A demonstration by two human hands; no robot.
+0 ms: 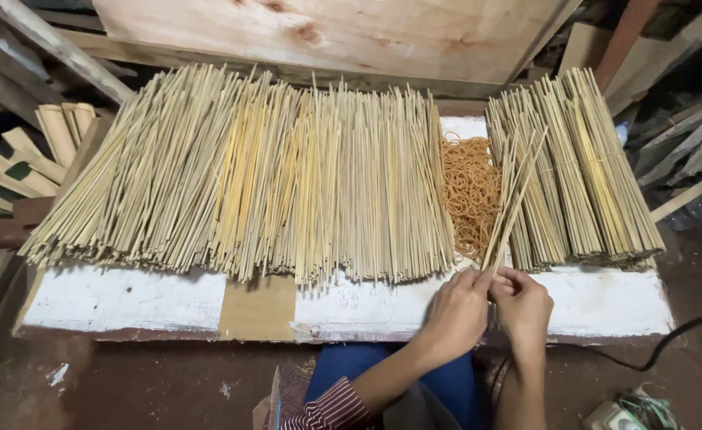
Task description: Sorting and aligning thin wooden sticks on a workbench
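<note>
My left hand [456,312] and right hand [524,306] pinched a few bamboo sticks [513,199] beside the rubber bands [469,191]; loose fingers could drop them.

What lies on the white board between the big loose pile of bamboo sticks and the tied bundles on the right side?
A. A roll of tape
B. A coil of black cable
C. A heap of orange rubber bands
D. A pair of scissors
C: a heap of orange rubber bands lies on the white board, between the loose bamboo sticks and the tied bundles, just above both hands, which hold a few sticks.
</note>
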